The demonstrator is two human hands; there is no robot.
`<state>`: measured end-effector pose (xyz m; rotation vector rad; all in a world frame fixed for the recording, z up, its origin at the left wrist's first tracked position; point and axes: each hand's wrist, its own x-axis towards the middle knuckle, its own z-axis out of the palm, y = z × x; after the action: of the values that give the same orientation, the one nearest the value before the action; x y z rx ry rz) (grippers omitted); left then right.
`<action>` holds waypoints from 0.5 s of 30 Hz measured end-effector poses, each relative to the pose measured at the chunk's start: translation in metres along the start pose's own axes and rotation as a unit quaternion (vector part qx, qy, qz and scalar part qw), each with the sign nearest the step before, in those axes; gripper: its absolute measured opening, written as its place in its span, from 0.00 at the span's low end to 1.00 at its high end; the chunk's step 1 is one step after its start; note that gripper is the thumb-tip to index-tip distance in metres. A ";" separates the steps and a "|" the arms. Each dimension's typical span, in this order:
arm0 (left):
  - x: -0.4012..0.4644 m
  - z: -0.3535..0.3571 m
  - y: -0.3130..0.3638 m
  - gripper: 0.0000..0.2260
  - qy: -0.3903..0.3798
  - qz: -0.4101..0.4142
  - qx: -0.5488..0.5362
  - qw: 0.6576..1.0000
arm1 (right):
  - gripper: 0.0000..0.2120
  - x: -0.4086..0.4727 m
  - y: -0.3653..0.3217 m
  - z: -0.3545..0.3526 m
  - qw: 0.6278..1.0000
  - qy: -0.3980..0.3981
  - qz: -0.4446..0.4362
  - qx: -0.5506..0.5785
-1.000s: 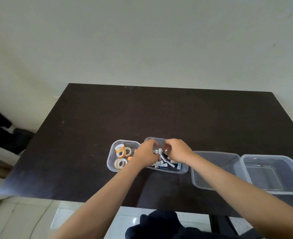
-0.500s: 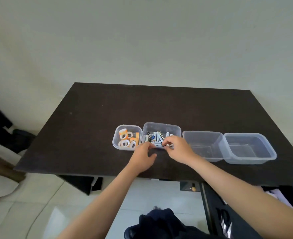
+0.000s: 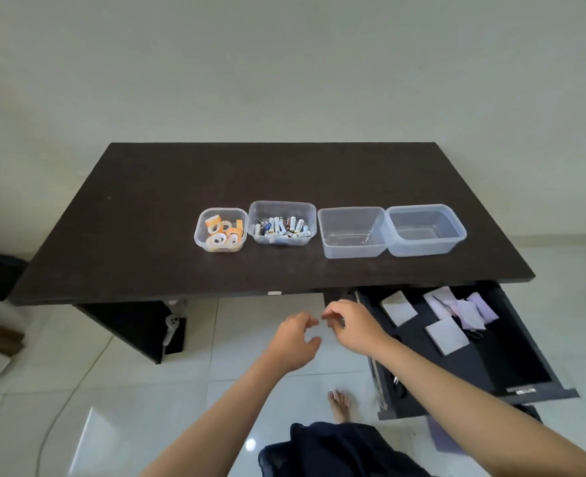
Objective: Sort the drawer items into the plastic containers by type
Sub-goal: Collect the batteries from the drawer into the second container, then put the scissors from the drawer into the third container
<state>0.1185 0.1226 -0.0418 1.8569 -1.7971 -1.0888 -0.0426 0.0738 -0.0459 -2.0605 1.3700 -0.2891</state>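
Both bare forearms reached up from the bottom of the frame toward its centre. The left hand [image 3: 295,340] hung with its fingers loosely curled and nothing in them. The right hand [image 3: 352,327], just beside it and slightly higher, had thumb and forefinger nearly pinched, holding nothing visible.

- A dark desk [image 3: 147,215] stands against a plain pale wall [image 3: 284,63].
- White glossy floor tiles [image 3: 95,390] lie below the desk's front edge.
- A white cable [image 3: 65,399] runs across the tiles.
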 end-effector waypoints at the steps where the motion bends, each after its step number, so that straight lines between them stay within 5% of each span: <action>1: 0.002 0.008 0.005 0.17 -0.010 0.000 0.003 1.000 | 0.09 -0.006 0.009 -0.003 1.000 0.001 0.011 0.003; 15: 0.091 0.177 0.121 0.13 -0.136 -0.006 -0.011 0.991 | 0.08 -0.064 0.216 -0.085 0.981 -0.003 0.193 0.021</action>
<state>-0.1006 0.0650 -0.0981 1.7795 -1.9103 -1.4191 -0.2739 0.0431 -0.1032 -1.7121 1.7052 -0.1412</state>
